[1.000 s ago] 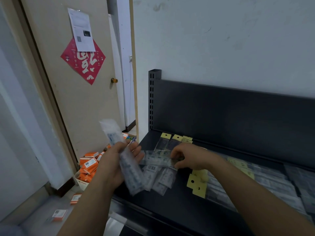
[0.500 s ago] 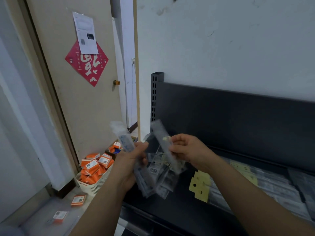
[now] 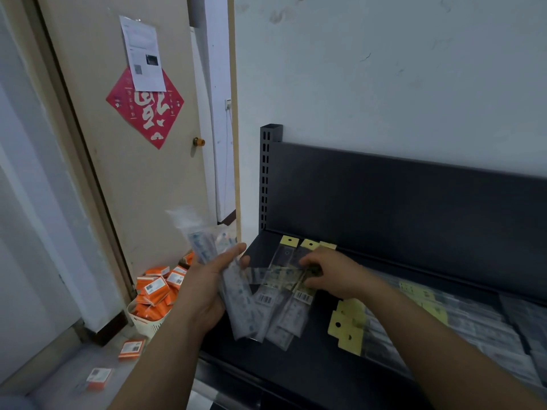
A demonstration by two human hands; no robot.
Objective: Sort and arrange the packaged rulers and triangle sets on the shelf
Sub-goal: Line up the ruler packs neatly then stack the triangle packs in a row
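Observation:
My left hand [image 3: 208, 287] grips a bundle of clear-packaged rulers [image 3: 236, 303], held at the left end of the black shelf [image 3: 296, 374]. My right hand [image 3: 331, 276] is down on the shelf and pinches one clear ruler packet [image 3: 275, 275] that lies crosswise over several loose packets [image 3: 290, 315] with barcode labels. Packets with yellow header cards [image 3: 346, 329] lie in overlapping rows to the right, and more yellow-topped packets [image 3: 299, 245] lie behind my hands.
The shelf's dark back panel [image 3: 414, 208] and slotted upright [image 3: 266, 179] rise behind. A white basket of orange boxes [image 3: 154, 300] stands on the floor at the left, with loose orange boxes [image 3: 131, 349] near it. A door [image 3: 133, 173] stands beyond.
My right hand, raised with a ruler packet half a second ago, has come back down onto the pile on the shelf. My left hand keeps its bundle.

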